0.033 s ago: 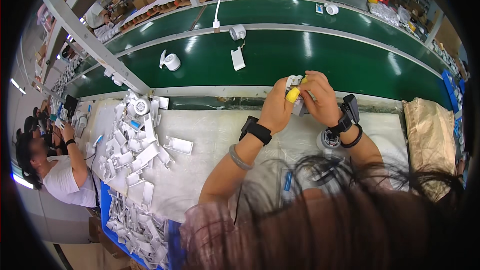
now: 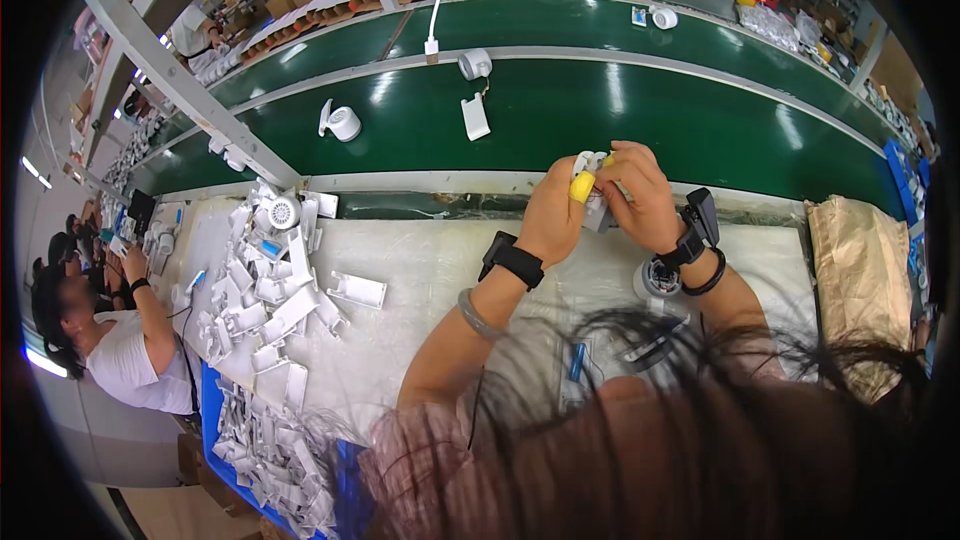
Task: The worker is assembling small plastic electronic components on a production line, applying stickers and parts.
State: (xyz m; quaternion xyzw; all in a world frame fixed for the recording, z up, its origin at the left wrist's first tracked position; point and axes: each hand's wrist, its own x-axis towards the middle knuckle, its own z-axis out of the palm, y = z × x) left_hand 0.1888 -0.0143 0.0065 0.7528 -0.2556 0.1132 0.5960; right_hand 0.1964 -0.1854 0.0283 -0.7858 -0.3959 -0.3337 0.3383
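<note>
Both my hands are raised over the far edge of the bench, with a small white plastic part (image 2: 597, 212) between them. My left hand (image 2: 552, 218) is closed around its left side, its thumb in a yellow finger cover (image 2: 582, 186). From the other side my right hand (image 2: 645, 202) pinches it with bent fingers; a bit of yellow shows there too. Fingers hide most of the part. Beside my right wrist lies a round white housing (image 2: 657, 278) with its dark inside showing. Nearer me, strands of hair partly cover a blue cylinder (image 2: 578, 361).
White plastic shells (image 2: 262, 290) are heaped at the left of the bench, above a blue bin (image 2: 212, 420) full of similar shells. Small white fan-like devices (image 2: 344, 123) sit on the green conveyor (image 2: 560, 105). A tan cloth (image 2: 860, 270) lies right. Another person (image 2: 135, 345) works at left.
My left thumb, in its yellow cover, has shifted slightly to the left and up on the white part. My head has tipped a little, with the hair in front moving.
</note>
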